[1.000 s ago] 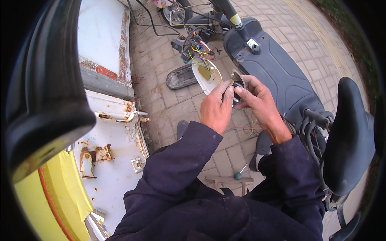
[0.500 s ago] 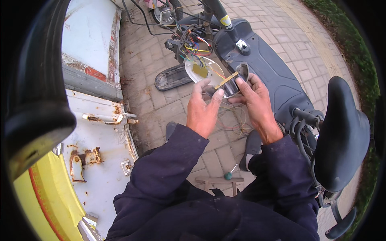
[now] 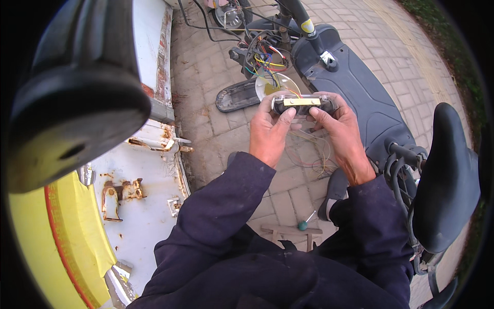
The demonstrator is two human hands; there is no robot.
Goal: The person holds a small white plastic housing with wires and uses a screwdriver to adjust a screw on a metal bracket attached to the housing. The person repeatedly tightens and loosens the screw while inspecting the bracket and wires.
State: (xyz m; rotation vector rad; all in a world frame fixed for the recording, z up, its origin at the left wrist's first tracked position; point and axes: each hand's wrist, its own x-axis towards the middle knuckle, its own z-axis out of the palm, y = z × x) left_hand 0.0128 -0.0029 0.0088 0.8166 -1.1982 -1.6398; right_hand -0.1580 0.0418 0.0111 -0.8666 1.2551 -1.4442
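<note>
A headlight unit (image 3: 302, 102) with a yellow light strip, dark inside and clear at its rim, is held level between my two hands. My left hand (image 3: 268, 135) grips its left end, with the thumb pressing just below the strip. On the other end my right hand (image 3: 340, 131) is closed the same way, thumb near the strip. Red and yellow wires run from the unit to a white shell (image 3: 261, 88) behind it, partly hidden by my hands. Beyond the shell lies a tangle of coloured wires (image 3: 267, 54) at the scooter's front.
The grey scooter footboard (image 3: 355, 77) stretches along the right, with a black saddle (image 3: 445, 175) nearer me. Between my legs, a green-handled screwdriver (image 3: 302, 225) rests on a small wooden stool (image 3: 280, 230). At left are a rusty white panel (image 3: 146, 221), yellow cloth (image 3: 72, 232) and a large black cylindrical object (image 3: 85, 108).
The headlight unit has turned from slanted to level, its yellow strip now facing me. Both hands have shifted slightly, still gripping its ends. The whole view has swung a little left.
</note>
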